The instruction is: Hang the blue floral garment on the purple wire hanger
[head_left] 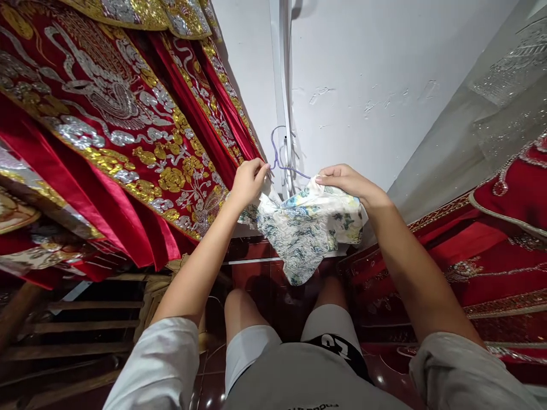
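A small white garment with a blue-green floral print point(305, 228) hangs on a thin purple wire hanger point(278, 154) in front of the white wall. My left hand point(248, 182) is closed in a pinch on the garment's left shoulder by the hanger's end. My right hand point(348, 181) is closed on the garment's right shoulder, fingers curled over the cloth. The hanger's hook rises beside a white vertical pipe point(285, 85). The garment's lower part droops between my arms, above my knees.
Heavy red costumes with gold and silver embroidery point(119, 125) hang at the left, close to my left arm. More red embroidered cloth point(491, 256) lies at the right. Dark wooden slats point(85, 319) sit low on the left. The floor below is glossy dark red tile point(265, 285).
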`<state>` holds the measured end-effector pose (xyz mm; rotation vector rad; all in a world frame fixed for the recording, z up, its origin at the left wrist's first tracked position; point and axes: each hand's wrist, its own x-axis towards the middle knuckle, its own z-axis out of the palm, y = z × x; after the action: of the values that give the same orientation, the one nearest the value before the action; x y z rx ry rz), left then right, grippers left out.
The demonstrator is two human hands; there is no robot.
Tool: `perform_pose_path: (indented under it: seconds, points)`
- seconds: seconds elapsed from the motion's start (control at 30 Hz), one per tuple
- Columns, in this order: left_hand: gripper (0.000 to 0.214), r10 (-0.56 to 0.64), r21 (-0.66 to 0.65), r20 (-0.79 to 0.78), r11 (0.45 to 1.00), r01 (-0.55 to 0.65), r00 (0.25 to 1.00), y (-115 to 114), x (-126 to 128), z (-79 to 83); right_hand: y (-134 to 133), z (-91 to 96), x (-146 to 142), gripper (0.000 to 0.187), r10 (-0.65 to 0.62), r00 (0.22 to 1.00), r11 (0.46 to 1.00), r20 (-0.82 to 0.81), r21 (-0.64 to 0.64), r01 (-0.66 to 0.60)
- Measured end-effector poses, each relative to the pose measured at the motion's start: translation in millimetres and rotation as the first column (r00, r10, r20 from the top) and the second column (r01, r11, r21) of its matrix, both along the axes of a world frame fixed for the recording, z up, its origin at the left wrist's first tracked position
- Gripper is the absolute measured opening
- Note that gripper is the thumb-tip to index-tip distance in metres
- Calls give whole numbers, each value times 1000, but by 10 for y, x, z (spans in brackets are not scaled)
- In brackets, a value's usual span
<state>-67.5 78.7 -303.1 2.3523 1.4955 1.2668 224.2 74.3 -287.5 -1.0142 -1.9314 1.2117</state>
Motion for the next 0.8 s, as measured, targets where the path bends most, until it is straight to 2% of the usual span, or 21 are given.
perform_pose_path:
  seconds: [0.1, 0.2, 0.27, 0.37, 0.47, 0.57, 0.63, 0.7, 0.8]
  points:
    - [25, -35, 4, 41, 999, 35, 999, 17, 6, 21, -11, 63, -215, 32, 24, 1000, 999, 7, -22, -24]
    - [34, -21, -25, 152, 999, 25, 988, 16, -19, -59, -149, 28, -445, 31, 107, 994, 994, -13, 37, -107]
    - [42, -4, -47, 239, 999, 16, 971, -7, -49, -145, -257, -46, -548, 33, 154, 988, 985, -30, 78, -152]
    - [47, -4, -62, 320, 998, 25, 947, -127, -66, -254, -350, -211, -610, 36, 168, 985, 984, -41, 74, -165]
    - [53, -88, -117, 331, 984, 133, 939, -359, -2, -289, -352, -409, -643, 36, 75, 994, 990, -82, 128, -64]
    - [59, -304, -211, 323, 900, 382, 896, -600, 120, -239, -358, -564, -711, 45, -2, 993, 964, -120, 263, 34]
    - [61, -421, -241, 338, 826, 510, 842, -712, 193, -165, -401, -603, -742, 45, 27, 988, 943, -150, 333, 24]
    - [63, -472, -241, 333, 794, 558, 816, -775, 234, -68, -472, -588, -731, 47, 98, 982, 942, -160, 333, -39]
    - [66, -471, -242, 248, 816, 525, 846, -796, 221, 85, -578, -523, -635, 45, 144, 982, 940, -121, 327, -98]
